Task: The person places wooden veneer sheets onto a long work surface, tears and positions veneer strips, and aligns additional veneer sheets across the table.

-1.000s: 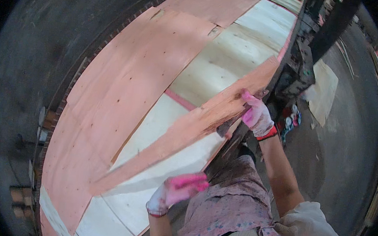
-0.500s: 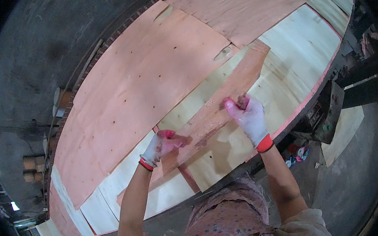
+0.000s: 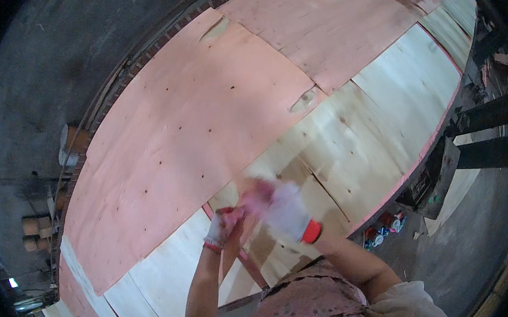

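Note:
My left hand (image 3: 222,229), in a white glove stained pink at the fingers, is closed on a narrow strip of pink-coated wood veneer (image 3: 231,252). The strip hangs down beside my left forearm. Right against the left fingers is my gloved right hand (image 3: 282,210), smeared by motion, so its grip does not show. What the strip does between the two hands is hidden by the blur. Beneath them lie pale veneer sheets (image 3: 351,149), with a large pink-coated veneer sheet (image 3: 191,111) to their left.
Another pink sheet (image 3: 332,26) covers the far part of the long stack. A dark metal box (image 3: 433,180) and dark beams (image 3: 490,152) stand at the right. Small colourful litter (image 3: 383,230) lies on the floor. Cylindrical rolls (image 3: 74,143) are at the left.
My right hand has swung left and down to meet my left hand. The strip's long upper part, stretched over the pale sheets before, no longer shows there. The view has shifted slightly.

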`<state>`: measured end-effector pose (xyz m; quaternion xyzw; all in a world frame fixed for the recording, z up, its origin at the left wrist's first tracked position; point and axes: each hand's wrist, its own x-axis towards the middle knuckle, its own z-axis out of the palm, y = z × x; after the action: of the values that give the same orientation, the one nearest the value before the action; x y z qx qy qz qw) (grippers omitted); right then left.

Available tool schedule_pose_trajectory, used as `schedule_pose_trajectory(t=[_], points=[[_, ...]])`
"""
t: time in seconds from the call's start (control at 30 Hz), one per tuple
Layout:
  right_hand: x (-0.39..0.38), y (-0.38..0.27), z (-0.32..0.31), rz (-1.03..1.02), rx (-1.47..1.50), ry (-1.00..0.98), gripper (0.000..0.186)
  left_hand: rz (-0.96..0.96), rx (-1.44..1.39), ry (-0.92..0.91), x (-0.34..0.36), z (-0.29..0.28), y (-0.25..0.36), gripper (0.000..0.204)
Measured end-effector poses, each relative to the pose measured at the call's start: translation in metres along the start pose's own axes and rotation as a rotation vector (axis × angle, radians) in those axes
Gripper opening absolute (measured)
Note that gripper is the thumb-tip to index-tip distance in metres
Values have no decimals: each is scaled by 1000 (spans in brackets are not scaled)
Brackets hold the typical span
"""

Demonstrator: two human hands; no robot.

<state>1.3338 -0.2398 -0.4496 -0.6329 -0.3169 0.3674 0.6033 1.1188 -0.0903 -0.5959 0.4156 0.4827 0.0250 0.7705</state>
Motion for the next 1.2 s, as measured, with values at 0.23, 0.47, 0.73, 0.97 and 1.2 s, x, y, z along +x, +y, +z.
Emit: schedule_pose_trajectory(t=[0.23, 0.47, 0.73, 0.97, 1.2], points=[[46, 129, -24, 947, 1097, 56, 16, 199, 253, -61, -41, 58, 90, 11], [32, 89, -58, 647, 831, 361, 21, 137, 361, -213, -18, 38, 106, 32], [-1, 35, -19, 65, -599, -187, 21, 88, 1205, 58, -12, 94, 70, 60], [35, 58, -18, 274, -140, -11, 13, 331, 1577, -85, -20, 72, 42, 50], [9, 122, -25, 843, 924, 399, 16, 501, 679, 191, -54, 52, 107, 38]])
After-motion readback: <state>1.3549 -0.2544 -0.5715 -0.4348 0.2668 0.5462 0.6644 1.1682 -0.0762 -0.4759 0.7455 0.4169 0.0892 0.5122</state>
